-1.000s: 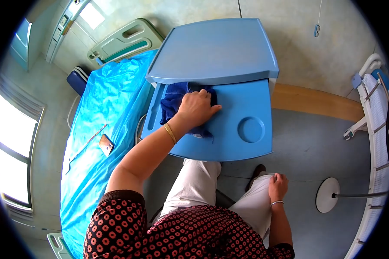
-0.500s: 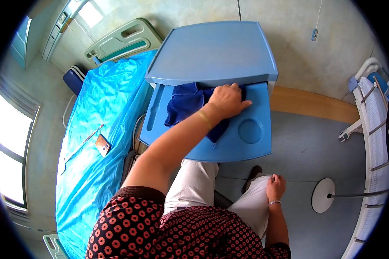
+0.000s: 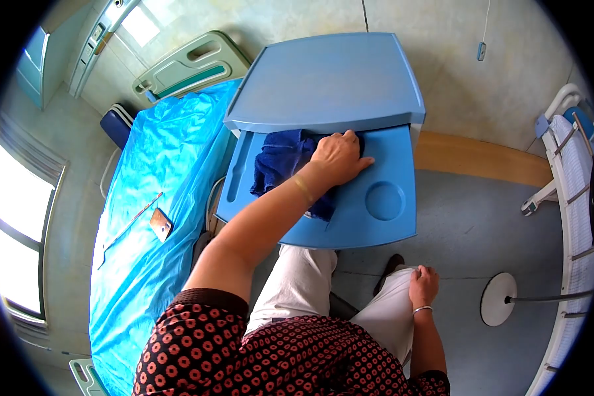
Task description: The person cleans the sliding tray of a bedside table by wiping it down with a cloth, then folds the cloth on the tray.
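On the pulled-out blue tray point(image 3: 297, 231) lies a crumpled dark blue cloth point(image 3: 277, 162). Palm down, my left hand point(image 3: 336, 158) presses on the cloth's right part, its fingers bent over the fabric near the cabinet's top edge and its thumb stretched to the right. Part of the cloth is hidden beneath my hand and forearm. To the right of my left hand is the tray's round recess point(image 3: 385, 200). My right hand point(image 3: 424, 287) rests on my knee, holding nothing, with the fingers draped over it.
Behind the tray is the cabinet's blue top point(image 3: 327, 79). A bed with a shiny blue cover point(image 3: 132, 264) stands at the left, bearing a phone point(image 3: 160, 224) and a thin stick point(image 3: 131, 223). A second bed point(image 3: 571, 198) and a round white base point(image 3: 498, 299) are at the right.
My left hand has moved slightly left and toward me, and the right part of the cloth has shifted left with it. My right hand stays on my knee.
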Demonstrator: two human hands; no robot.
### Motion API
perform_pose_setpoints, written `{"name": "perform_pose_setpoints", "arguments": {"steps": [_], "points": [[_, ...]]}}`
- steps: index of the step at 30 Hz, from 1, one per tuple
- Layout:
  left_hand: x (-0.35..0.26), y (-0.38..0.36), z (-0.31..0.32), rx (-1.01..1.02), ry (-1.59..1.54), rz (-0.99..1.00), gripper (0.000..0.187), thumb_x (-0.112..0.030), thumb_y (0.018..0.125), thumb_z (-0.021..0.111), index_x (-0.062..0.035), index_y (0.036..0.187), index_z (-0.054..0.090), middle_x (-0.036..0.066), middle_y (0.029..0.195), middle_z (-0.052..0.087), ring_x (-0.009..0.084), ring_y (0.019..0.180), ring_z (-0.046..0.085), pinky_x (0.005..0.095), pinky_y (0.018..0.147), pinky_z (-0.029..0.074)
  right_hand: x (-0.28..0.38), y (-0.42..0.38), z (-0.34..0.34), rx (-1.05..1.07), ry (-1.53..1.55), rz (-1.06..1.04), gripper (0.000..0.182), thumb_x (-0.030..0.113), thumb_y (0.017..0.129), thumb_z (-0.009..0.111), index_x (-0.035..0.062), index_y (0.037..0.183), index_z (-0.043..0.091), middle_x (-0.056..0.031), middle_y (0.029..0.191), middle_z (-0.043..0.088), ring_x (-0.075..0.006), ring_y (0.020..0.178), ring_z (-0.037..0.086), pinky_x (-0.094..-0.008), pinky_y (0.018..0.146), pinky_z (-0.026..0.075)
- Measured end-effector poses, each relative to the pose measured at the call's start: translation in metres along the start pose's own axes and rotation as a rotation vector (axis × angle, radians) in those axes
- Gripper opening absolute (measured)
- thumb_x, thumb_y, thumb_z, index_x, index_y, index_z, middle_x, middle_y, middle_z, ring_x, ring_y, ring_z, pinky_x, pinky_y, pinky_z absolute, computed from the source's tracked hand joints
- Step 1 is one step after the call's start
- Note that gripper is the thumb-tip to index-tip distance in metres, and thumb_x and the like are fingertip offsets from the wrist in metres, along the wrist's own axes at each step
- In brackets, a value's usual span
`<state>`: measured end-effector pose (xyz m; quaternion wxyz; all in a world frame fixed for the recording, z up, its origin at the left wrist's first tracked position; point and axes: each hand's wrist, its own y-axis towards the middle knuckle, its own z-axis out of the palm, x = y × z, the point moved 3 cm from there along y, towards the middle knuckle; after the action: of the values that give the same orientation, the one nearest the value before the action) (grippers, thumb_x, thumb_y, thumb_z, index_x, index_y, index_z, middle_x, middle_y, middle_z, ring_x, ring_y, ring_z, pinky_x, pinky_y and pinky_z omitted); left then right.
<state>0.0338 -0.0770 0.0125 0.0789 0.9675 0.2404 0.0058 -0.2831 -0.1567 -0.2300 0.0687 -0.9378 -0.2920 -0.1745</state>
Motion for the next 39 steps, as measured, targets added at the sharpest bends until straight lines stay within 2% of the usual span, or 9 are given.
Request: {"name": "perform_pose_setpoints", "arguments": {"steps": [2, 5, 10, 15, 22, 24, 30, 35, 39], "points": [[-0.005, 0.006, 0.002, -0.010, 0.012, -0.011, 0.050, -0.045, 0.085, 0.054, 0.0035, 0.091, 0.060, 0.018, 0.098, 0.058, 0.0329, 0.094, 0.058, 0.0419, 0.081, 0.047, -0.002, -0.002, 0.000, -0.002, -0.009, 0.016, 0.027, 0.026, 0.084, 0.049, 0.0069, 0.095, 0.065, -0.0118, 0.101, 0.060, -0.0321, 0.094, 0.053, -0.0407, 0.083, 0.046], [-0.002, -0.001, -0.004, 0.079, -0.012, -0.079, 0.052, -0.046, 0.086, 0.053, 0.0036, 0.100, 0.060, 0.016, 0.101, 0.057, 0.0311, 0.094, 0.059, 0.0405, 0.082, 0.047, -0.002, -0.001, 0.001, -0.018, 0.020, -0.023, 0.027, 0.025, 0.084, 0.051, 0.0059, 0.095, 0.065, -0.0127, 0.100, 0.060, -0.0311, 0.094, 0.053, -0.0401, 0.083, 0.045], [0.007, -0.034, -0.009, 0.058, -0.056, 0.057, 0.047, -0.043, 0.086, 0.054, 0.0006, 0.103, 0.058, 0.016, 0.100, 0.057, 0.0302, 0.096, 0.059, 0.0407, 0.080, 0.048, -0.003, -0.003, 0.002, -0.019, 0.028, 0.012, 0.026, 0.025, 0.083, 0.051, 0.0059, 0.095, 0.065, -0.0121, 0.099, 0.060, -0.0312, 0.094, 0.053, -0.0400, 0.083, 0.045], [-0.002, -0.003, 0.001, 0.037, -0.013, 0.018, 0.045, -0.041, 0.085, 0.055, 0.0015, 0.100, 0.057, 0.017, 0.097, 0.058, 0.0344, 0.086, 0.061, 0.0437, 0.075, 0.048, 0.002, 0.001, -0.001, 0.005, 0.003, -0.001, 0.027, 0.025, 0.083, 0.050, 0.0063, 0.095, 0.065, -0.0118, 0.099, 0.060, -0.0314, 0.094, 0.053, -0.0402, 0.082, 0.045], [0.006, 0.002, -0.010, 0.037, 0.057, 0.019, 0.050, -0.046, 0.087, 0.052, 0.0015, 0.101, 0.058, 0.018, 0.099, 0.061, 0.0344, 0.089, 0.062, 0.0420, 0.076, 0.049, -0.008, -0.004, 0.000, -0.010, 0.006, -0.004, 0.027, 0.025, 0.083, 0.050, 0.0060, 0.095, 0.065, -0.0123, 0.100, 0.059, -0.0316, 0.095, 0.052, -0.0404, 0.083, 0.045], [0.022, -0.015, -0.021, 0.152, 0.199, -0.015, 0.051, -0.047, 0.087, 0.050, 0.0012, 0.102, 0.059, 0.018, 0.100, 0.062, 0.0340, 0.090, 0.062, 0.0415, 0.077, 0.049, -0.011, -0.004, 0.000, -0.015, 0.011, 0.000, 0.027, 0.025, 0.083, 0.050, 0.0061, 0.096, 0.065, -0.0123, 0.101, 0.059, -0.0315, 0.095, 0.052, -0.0404, 0.083, 0.045], [0.066, -0.049, -0.016, 0.120, 0.181, -0.258, 0.048, -0.044, 0.089, 0.048, -0.0001, 0.107, 0.059, 0.017, 0.100, 0.062, 0.0323, 0.090, 0.062, 0.0416, 0.077, 0.050, -0.006, -0.003, 0.001, 0.014, 0.028, 0.020, 0.028, 0.026, 0.084, 0.050, 0.0068, 0.098, 0.065, -0.0120, 0.102, 0.059, -0.0311, 0.095, 0.053, -0.0403, 0.084, 0.045], [0.045, -0.027, -0.008, 0.091, 0.072, -0.321, 0.043, -0.040, 0.089, 0.047, 0.0002, 0.099, 0.060, 0.018, 0.103, 0.061, 0.0355, 0.092, 0.061, 0.0441, 0.080, 0.048, -0.003, -0.001, 0.003, 0.020, 0.043, 0.017, 0.029, 0.027, 0.084, 0.049, 0.0074, 0.099, 0.065, -0.0117, 0.101, 0.059, -0.0309, 0.095, 0.053, -0.0402, 0.083, 0.045], [-0.003, 0.003, -0.003, 0.103, -0.043, -0.197, 0.047, -0.042, 0.089, 0.048, 0.0014, 0.104, 0.060, 0.017, 0.109, 0.060, 0.0337, 0.099, 0.059, 0.0417, 0.087, 0.045, 0.001, 0.000, 0.000, -0.010, 0.022, 0.002, 0.025, 0.025, 0.084, 0.050, 0.0079, 0.095, 0.065, -0.0125, 0.098, 0.059, -0.0330, 0.093, 0.052, -0.0418, 0.082, 0.045]]}}
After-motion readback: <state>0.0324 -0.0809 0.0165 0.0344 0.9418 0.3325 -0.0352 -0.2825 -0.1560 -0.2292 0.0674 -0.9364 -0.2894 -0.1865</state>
